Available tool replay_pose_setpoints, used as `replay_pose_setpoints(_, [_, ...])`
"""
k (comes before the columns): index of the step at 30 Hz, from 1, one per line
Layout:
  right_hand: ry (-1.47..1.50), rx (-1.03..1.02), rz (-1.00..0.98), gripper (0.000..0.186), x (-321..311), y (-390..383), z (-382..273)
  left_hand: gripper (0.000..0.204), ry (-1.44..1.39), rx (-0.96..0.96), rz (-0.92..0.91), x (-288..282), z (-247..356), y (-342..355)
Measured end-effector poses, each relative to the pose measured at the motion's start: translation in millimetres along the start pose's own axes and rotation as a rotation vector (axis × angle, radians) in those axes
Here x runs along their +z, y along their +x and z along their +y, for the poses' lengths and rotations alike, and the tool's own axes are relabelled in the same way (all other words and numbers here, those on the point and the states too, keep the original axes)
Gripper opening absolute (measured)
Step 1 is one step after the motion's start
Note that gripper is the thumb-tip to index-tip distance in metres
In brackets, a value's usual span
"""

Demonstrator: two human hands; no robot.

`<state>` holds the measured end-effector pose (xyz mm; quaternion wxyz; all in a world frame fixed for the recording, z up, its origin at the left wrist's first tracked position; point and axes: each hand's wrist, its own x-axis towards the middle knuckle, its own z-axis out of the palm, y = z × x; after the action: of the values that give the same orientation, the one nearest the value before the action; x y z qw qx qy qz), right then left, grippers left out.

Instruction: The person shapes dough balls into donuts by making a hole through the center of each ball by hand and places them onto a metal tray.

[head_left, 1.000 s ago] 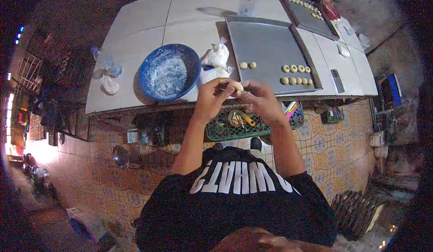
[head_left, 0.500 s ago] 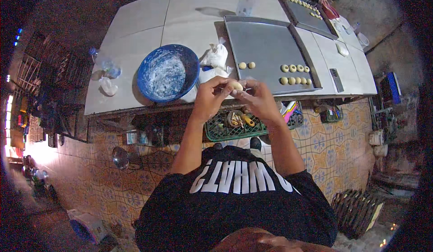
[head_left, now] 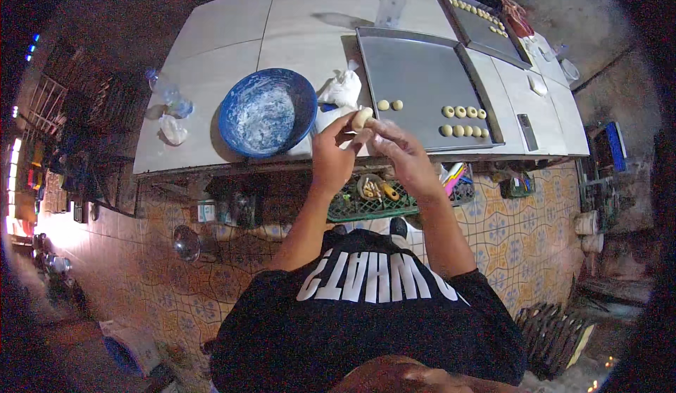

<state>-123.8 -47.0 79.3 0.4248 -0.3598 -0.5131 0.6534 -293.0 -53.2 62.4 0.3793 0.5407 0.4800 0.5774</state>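
Note:
My left hand (head_left: 334, 148) is closed, its fingers and thumb gripping a small pale dough ball (head_left: 362, 117) above the table's near edge. From the other side, my right hand (head_left: 403, 151) has curled fingers against the same ball; its exact finger contact is partly hidden. Just beyond lies a grey metal baking tray (head_left: 415, 62). Two dough balls (head_left: 390, 104) sit at its near left, and two short rows of dough pieces (head_left: 465, 131) at its near right. The far row's pieces show dimples in their tops.
Left of my hands stands a blue basin (head_left: 232, 111) dusted with white powder, beside a plastic bag of white powder (head_left: 343, 88). A co-worker's hand (head_left: 514, 9) is over a second tray (head_left: 473, 28). A green crate (head_left: 345, 210) sits below the table edge.
The dough ball and both hands have risen slightly away from my body. My right fingers have shifted round to the ball's right side. The co-worker's hand has moved slightly.

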Motion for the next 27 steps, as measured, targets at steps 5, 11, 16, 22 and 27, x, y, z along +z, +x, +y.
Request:
replay_pose_setpoints(5, [-0.718,-0.300,0.102,0.044,11.7,-0.6,0.7,0.030,0.066,0.033,0.064,-3.7,-10.1,-1.3])
replay_pose_setpoints(11, [-1.136,-0.462,0.192,0.042,19.8,-4.8,-2.8,0.032,-0.176,-0.036,0.049,-2.1,-18.4,-1.7])
replay_pose_setpoints(16, [-1.061,-0.535,0.254,0.040,16.4,0.7,3.5,0.044,-0.521,-0.261,-0.121,-5.0,-24.8,-3.3])
replay_pose_setpoints(22, [-0.906,-0.441,0.292,0.036,11.8,1.0,4.7,0.040,-0.539,-0.247,-0.130,2.1,-22.9,-6.3])
replay_pose_setpoints(27, [-1.107,-0.634,0.403,0.036,22.6,-1.7,8.2,0.031,-0.455,-0.251,0.019,10.9,-16.0,-7.1])
